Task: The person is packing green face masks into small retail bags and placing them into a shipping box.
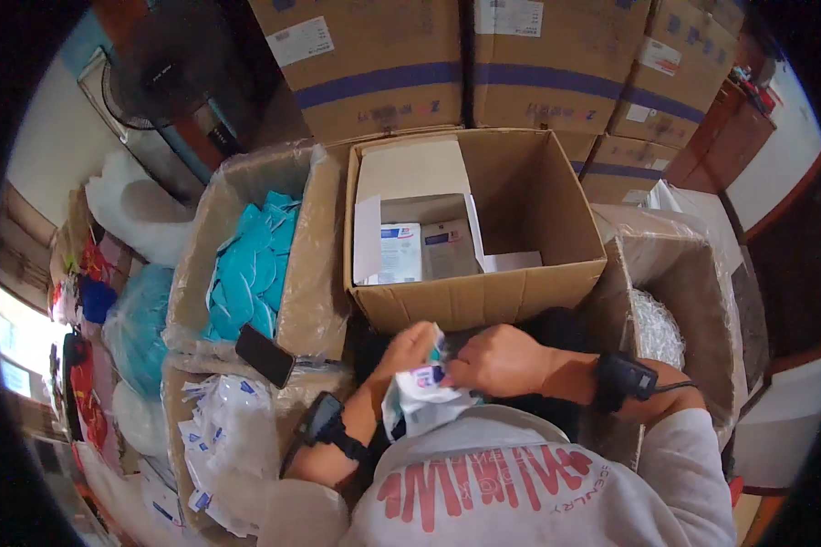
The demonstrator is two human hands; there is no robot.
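Close in front of my chest, both hands are on a white packet [423, 387] with purple print. My left hand [407, 350] grips its upper left side, fingers closed. From the right, my right hand [502, 361] pinches its upper edge, knuckles up. A bit of teal shows at the packet's top between the hands; folds and fingers hide the rest. To the left, a plastic-lined box holds a pile of teal folded face masks [254, 264]. Nearer me on that side, another lined box holds several white printed packets [233, 438].
An open cardboard box [465, 304] ahead holds a white carton [368, 239] with packs inside. A dark phone [265, 356] lies across the left boxes' edges. On the right, a lined box contains clear crinkled plastic [657, 330]. Stacked cardboard boxes [383, 59] stand behind.
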